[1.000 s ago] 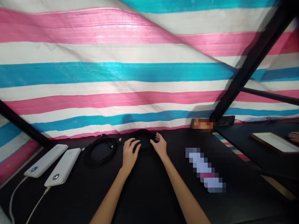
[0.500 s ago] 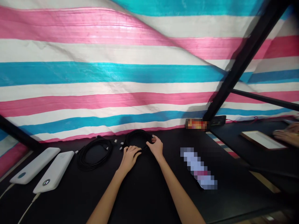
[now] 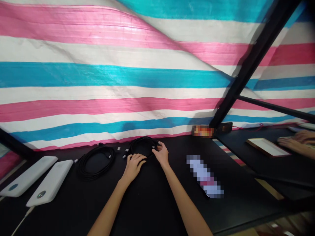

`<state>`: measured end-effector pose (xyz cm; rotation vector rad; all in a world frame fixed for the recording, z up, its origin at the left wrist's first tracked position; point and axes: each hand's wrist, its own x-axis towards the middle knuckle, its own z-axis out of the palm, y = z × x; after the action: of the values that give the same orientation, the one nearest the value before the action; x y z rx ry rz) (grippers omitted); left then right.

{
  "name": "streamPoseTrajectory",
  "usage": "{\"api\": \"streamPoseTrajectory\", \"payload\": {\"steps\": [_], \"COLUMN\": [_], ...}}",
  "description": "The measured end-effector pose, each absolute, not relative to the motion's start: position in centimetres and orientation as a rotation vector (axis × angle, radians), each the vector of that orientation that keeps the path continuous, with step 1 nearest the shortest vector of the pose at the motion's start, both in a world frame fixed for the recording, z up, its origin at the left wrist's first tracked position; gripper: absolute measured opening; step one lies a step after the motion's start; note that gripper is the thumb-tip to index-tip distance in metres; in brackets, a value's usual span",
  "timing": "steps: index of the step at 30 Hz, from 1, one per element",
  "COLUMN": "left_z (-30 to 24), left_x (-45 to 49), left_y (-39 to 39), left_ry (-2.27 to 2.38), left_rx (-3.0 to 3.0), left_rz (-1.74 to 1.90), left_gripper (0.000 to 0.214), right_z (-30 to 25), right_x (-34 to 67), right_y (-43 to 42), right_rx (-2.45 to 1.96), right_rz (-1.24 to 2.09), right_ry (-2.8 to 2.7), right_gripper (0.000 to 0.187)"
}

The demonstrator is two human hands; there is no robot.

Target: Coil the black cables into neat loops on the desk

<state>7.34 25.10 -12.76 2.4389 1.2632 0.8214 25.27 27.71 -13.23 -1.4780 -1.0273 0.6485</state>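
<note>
Right, hands are apart on the coiled black cable [image 3: 140, 140] at the table's [image 3: 147, 209] back edge: left hand [image 3: 133, 166] on its near side, right hand [image 3: 162, 154] at its right; can't tell if either grips. Second coil [image 3: 86, 174] lies left.

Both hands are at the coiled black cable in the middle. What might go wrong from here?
The small pale plugs lie between this middle coil and the left-hand coil, so they might snag or get mixed up if the middle coil is pulled.

The left hand is at the coil's near edge and the right hand at its right side; I can't make out a tie, so uneven lifting might loosen the loops.
</note>
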Motion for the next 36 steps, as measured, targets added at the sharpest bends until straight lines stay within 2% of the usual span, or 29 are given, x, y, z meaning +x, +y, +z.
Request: {"api": "streamPoseTrajectory", "payload": {"steps": [22,27,33,36], "left_z": [-12.7,-12.6,-12.5,-12.6], "left_x": [7.5,7.5,7.6,7.6], "left_y": [24.9,24.7,24.9,24.8], "left_ry": [1.292,1.331,1.351,1.36], "left_rx": [2.477,2.395,2.388,2.401], "left_rz": [0.812,0.858,0.829,0.859], "left_gripper": [0.022,0.033,0.03,0.029], "right_z": [-13.7,-14.1,-14.6,-14.8], "right_x": [24.9,25.2,25.3,25.4], "right_y": [28.5,28.5,28.6,28.7], "right_rx": [-1.158,-1.226,-1.363,-1.418], "right_rz": [0.849,0.778,0.625,0.579], "right_ry": [-1.004,-1.116,-1.214,-1.219], "right_gripper": [0.062,0.059,0.051,0.057]}}
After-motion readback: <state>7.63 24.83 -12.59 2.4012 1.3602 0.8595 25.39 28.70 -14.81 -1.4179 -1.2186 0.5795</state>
